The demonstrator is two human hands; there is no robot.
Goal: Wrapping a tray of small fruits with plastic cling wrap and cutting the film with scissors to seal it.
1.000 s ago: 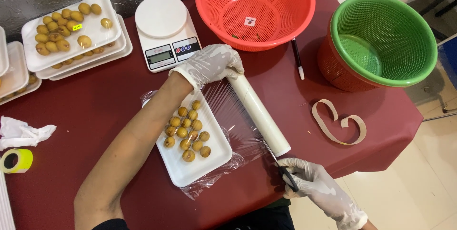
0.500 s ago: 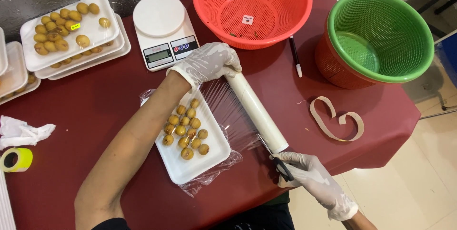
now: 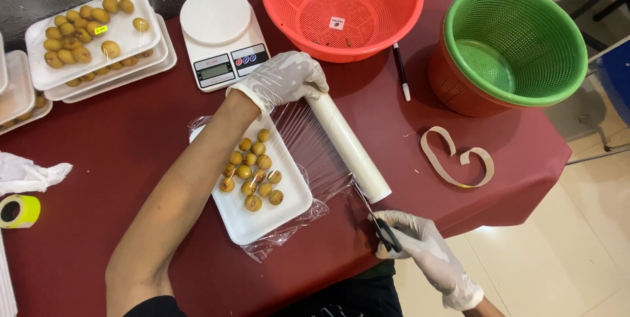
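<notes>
The cling-film roll (image 3: 348,147) is pinned at its far end by the closed left hand (image 3: 282,81), keeping film taut over the fruit tray (image 3: 262,222) beside that grip; scissors (image 3: 377,222) are gripped shut-fisted in the right hand (image 3: 420,248), blades at the roll's near end.

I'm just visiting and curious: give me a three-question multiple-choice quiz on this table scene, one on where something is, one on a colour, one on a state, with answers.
1. Where does the kitchen scale stand?
A. Inside the green basket
B. Between the stacked fruit trays and the red basket
C. On the floor

2. What colour is the tablecloth?
A. Dark red
B. Blue
C. White

3. How is the cling film roll right now?
A. Fully wound and lying alone
B. Partly unrolled, film stretched over the fruit tray
C. Standing upright

Answers:
1 B, the stacked fruit trays lie left of it and the red basket right.
2 A, dark red cloth shows all around.
3 B, the left hand presses its far end, the film covers the fruit tray, and the right hand holds scissors at its near end.
</notes>
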